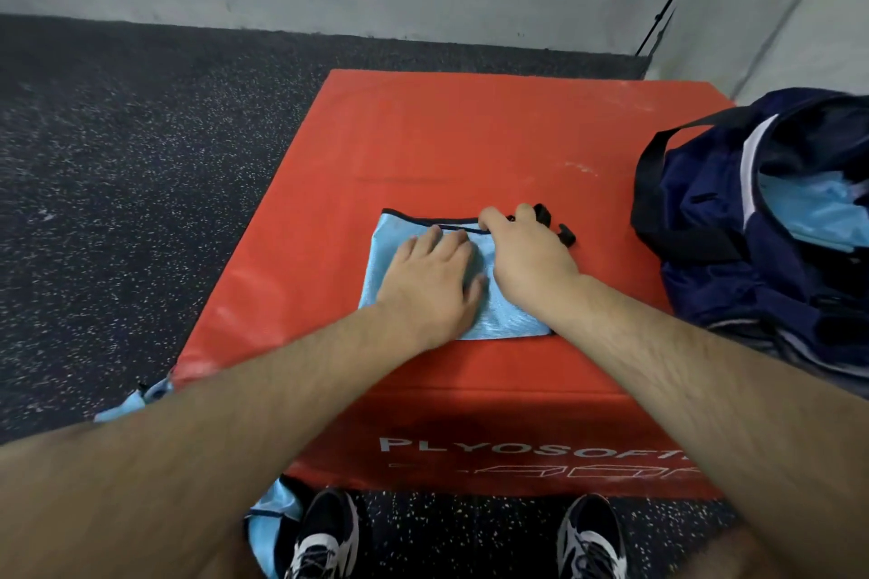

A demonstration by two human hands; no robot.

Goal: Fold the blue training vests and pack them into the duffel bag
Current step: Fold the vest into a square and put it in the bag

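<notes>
Your left hand (430,284) lies flat, with the fingers spread, on the vest (510,320) and presses it down. Your right hand (526,256) has curled fingers at the far edge of the vest, where the dark trim runs, and it seems to pinch this edge. The vest is on top of the red box (446,136), near the middle, already folded to a small rectangle.

I judge that you are finishing the fold of this one vest, so the task is somewhere in the middle. The duffel bag (705,259) stands open on the right part of the box, apart from the vest. Inside it light blue cloth (818,207) shows, which is probably vests already packed. This vest is not yet in the bag. More blue cloth (275,512) lies on the floor by your left shoe (324,536), with another piece (136,402) at the left corner of the box. So I think there are more vests to fold.

Some things are not clear. Small black parts (566,234) stick out behind your right hand, but I cannot tell if they belong to the vest or to a strap. The bag is cut off at the right edge, so how full it is cannot be seen. Your arms cover part of the cloth on the floor, so I cannot count what remains.
</notes>
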